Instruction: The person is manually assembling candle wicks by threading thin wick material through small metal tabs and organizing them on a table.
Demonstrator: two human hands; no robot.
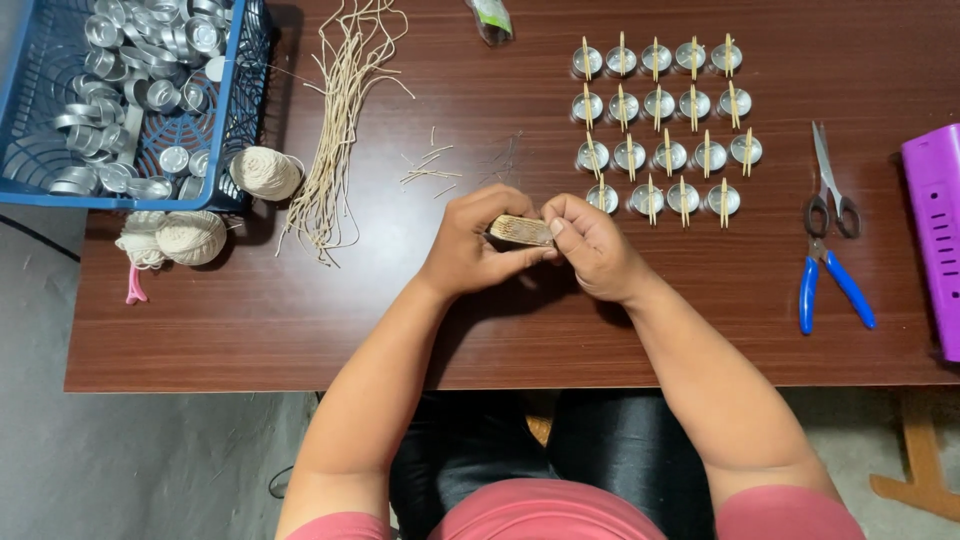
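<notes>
I judged the step wanted a steady pinch: my left hand [468,248] and right hand [592,245] met, both closed on a small bundle of wooden sticks [521,230] between them. The blue basket of metal cups [30,110] sat far left; rows of stick-topped cups [660,125] lay just beyond, scissors [830,185] and pliers [832,285] right. Nothing blocked them.
</notes>
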